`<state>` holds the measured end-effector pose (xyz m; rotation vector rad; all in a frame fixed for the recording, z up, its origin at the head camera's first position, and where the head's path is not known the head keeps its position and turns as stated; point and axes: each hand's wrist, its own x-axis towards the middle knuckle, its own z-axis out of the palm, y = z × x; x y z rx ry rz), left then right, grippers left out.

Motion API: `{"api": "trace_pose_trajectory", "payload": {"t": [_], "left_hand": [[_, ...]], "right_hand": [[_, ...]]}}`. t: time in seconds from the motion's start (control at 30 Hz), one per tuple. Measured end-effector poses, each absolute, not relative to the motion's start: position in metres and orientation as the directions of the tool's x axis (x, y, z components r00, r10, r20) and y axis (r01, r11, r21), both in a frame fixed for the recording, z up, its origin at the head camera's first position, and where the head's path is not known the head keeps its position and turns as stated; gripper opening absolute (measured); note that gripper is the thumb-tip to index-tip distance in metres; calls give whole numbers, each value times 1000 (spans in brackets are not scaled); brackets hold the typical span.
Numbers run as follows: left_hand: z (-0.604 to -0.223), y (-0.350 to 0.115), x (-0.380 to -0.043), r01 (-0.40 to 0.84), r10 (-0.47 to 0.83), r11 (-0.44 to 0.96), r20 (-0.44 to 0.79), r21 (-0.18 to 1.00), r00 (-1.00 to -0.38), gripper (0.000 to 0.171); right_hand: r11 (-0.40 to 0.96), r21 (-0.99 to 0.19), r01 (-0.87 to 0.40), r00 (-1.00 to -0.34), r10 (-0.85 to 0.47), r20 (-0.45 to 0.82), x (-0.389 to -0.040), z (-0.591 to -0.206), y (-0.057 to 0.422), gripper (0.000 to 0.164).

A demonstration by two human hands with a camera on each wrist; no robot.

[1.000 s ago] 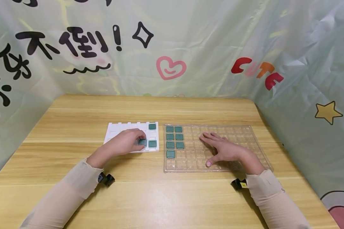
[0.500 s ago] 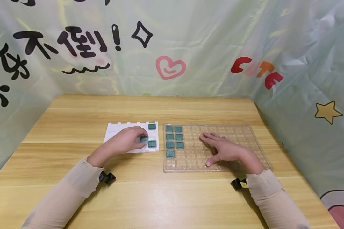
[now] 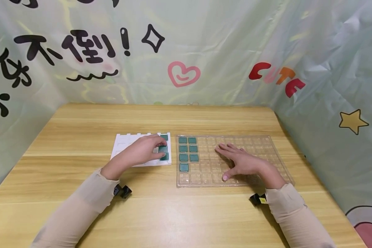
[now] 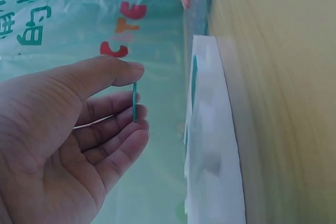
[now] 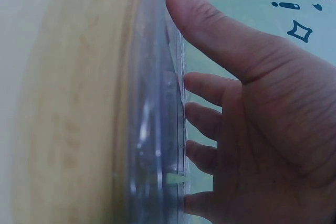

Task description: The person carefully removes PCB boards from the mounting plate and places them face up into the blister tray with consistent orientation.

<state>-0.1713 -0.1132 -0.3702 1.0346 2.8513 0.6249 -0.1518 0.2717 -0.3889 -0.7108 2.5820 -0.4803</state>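
Observation:
Between thumb and fingertips, my left hand (image 3: 142,150) pinches a small square green circuit board (image 3: 163,149). The left wrist view shows this board (image 4: 135,100) edge-on, lifted clear of the white tray (image 3: 120,146). Two like boards lie in the tray's right column, a far one (image 3: 164,137) and a near one (image 3: 164,157) partly behind my thumb. My right hand (image 3: 243,162) rests with spread fingers on the clear plastic tray (image 3: 204,168), holding no board. Several green boards (image 3: 183,167) fill cells in that tray's two left columns.
Both trays lie side by side on a wooden table (image 3: 186,213), a narrow gap between them. A printed cloth backdrop (image 3: 220,44) surrounds the back and sides. Dark wrist cameras (image 3: 122,191) hang below both cuffs.
My left hand has moved right across the white tray with the pinched board, which is now over the right column. The right hand has stayed on the clear tray.

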Motion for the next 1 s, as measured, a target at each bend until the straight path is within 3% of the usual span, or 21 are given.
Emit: {"api": "trace_pose_trajectory", "payload": {"t": [1.0], "left_hand": [[-357, -70, -172, 665, 676, 634, 135, 394, -724, 32]], "right_hand": [[811, -430, -397, -783, -544, -302, -152, -389, 272, 113]]}}
